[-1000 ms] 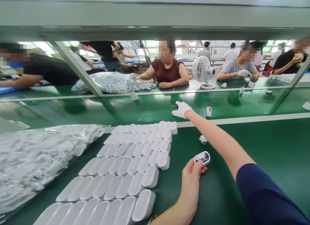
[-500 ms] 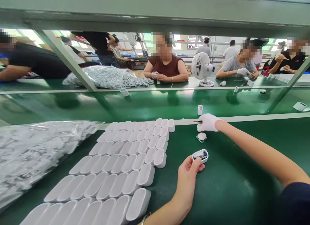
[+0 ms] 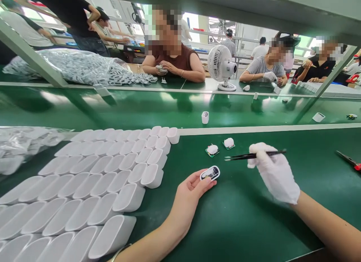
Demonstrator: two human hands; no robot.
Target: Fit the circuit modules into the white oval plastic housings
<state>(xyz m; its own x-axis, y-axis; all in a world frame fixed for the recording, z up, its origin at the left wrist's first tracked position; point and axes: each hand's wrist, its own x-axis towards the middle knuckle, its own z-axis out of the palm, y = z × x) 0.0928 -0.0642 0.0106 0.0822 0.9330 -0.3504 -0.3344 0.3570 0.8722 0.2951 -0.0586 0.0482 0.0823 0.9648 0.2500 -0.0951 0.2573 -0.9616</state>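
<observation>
My left hand point(image 3: 194, 186), bare, is closed on a small white oval plastic housing point(image 3: 210, 174). The housing's open end faces up, showing dark and metal parts inside, with my thumb on its near rim. To the right, my right hand point(image 3: 272, 171) in a white glove is closed on black tweezers point(image 3: 245, 156), whose tips point left, above the table and apart from the housing. Just beyond the tips lie two small green circuit boards with white rounded tops, one circuit board point(image 3: 212, 150) on the left and another circuit board point(image 3: 229, 143) on the right.
Rows of white oval housings point(image 3: 107, 164) fill the left side beside a clear plastic bag point(image 3: 25, 141). Red-handled pliers point(image 3: 349, 161) lie at far right. One housing point(image 3: 205, 118) stands on the green belt. Across it are a fan point(image 3: 221, 66) and several co-workers.
My right hand has drawn back toward me with the tweezers, and two circuit boards now show plainly. My left hand still holds the housing. The view has shifted right and tilted.
</observation>
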